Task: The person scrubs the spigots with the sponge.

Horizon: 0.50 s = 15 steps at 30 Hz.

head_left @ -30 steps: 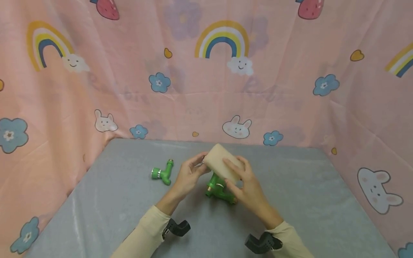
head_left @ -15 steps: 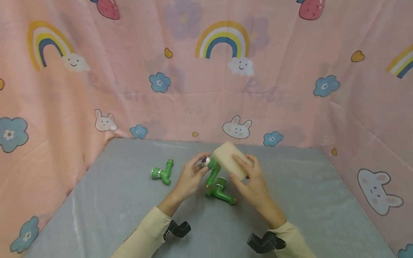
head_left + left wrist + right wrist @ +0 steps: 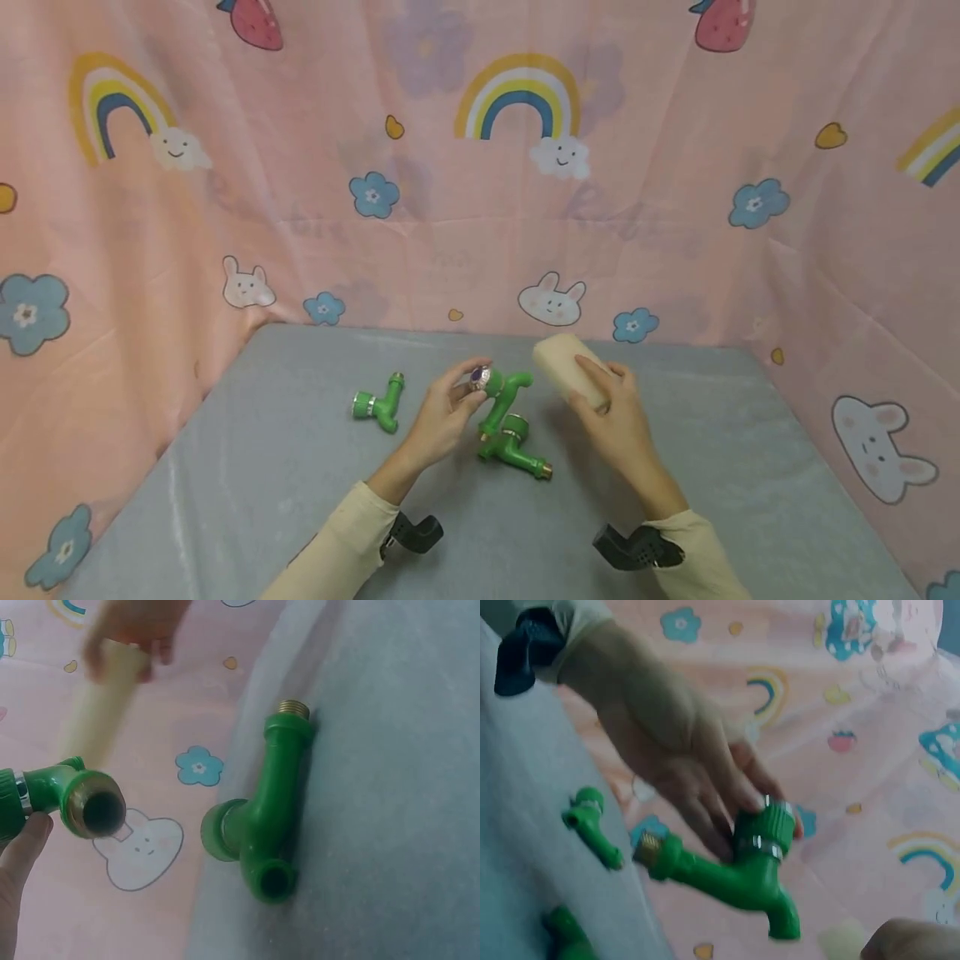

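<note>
My left hand grips a green faucet by its ribbed knob, near the middle of the table. In the right wrist view that faucet shows its brass threaded end and bent spout, with the left hand's fingers around the knob. To the right, my right hand holds a cream block, like a sponge, apart from the faucet. The same sponge is blurred in the left wrist view. A second green faucet lies on the table just below the held one.
A third green faucet lies on the grey tabletop, left of the left hand. Behind the table hangs a pink printed curtain. Black wrist mounts sit on both forearms.
The right hand has drawn the sponge off the held faucet and moved right, uncovering the knob and then the spout. The left hand stays nearly in place with its grip.
</note>
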{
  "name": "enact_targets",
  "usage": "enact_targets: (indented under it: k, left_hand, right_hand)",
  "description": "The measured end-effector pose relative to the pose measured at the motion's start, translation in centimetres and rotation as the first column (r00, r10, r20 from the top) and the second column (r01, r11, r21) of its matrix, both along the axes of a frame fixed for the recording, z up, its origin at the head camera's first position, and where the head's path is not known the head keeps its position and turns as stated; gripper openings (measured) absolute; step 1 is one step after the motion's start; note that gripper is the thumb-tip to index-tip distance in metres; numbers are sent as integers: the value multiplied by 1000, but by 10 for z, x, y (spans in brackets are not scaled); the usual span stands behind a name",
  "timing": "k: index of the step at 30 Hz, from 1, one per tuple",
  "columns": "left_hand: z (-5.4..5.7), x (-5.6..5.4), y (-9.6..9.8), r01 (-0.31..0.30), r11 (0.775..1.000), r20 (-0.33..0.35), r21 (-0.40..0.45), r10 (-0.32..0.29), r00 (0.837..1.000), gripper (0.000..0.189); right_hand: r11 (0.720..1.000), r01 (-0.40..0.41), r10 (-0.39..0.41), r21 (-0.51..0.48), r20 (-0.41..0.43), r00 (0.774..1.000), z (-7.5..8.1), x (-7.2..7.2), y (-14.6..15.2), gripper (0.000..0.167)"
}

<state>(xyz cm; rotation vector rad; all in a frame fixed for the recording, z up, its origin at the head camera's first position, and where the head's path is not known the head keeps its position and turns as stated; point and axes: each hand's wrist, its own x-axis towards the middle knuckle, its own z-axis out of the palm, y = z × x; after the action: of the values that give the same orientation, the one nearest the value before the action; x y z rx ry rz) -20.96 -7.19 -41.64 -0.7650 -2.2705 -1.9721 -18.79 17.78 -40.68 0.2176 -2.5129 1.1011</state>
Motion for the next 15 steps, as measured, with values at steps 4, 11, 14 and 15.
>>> enact_targets:
  k: [4, 11, 14, 15]
  left_hand:
    - [1, -1, -1, 23, 1000, -14, 19, -23, 1000, 41]
    - [6, -2, -3, -2, 991, 43, 133, -4, 999, 37]
    - [4, -3, -3, -22, 992, 58, 122, 15, 998, 37]
    - [4, -3, -3, -24, 992, 62, 120, 16, 998, 37]
  right_hand:
    - [993, -120, 119, -4, -102, 988, 4, 10, -17, 55]
    - [994, -103, 104, 18, -66, 992, -5, 10, -23, 60]
    - [999, -48, 48, 19, -15, 999, -8, 4, -16, 58]
    - [999, -30, 30, 18, 0, 1000, -9, 2, -14, 57]
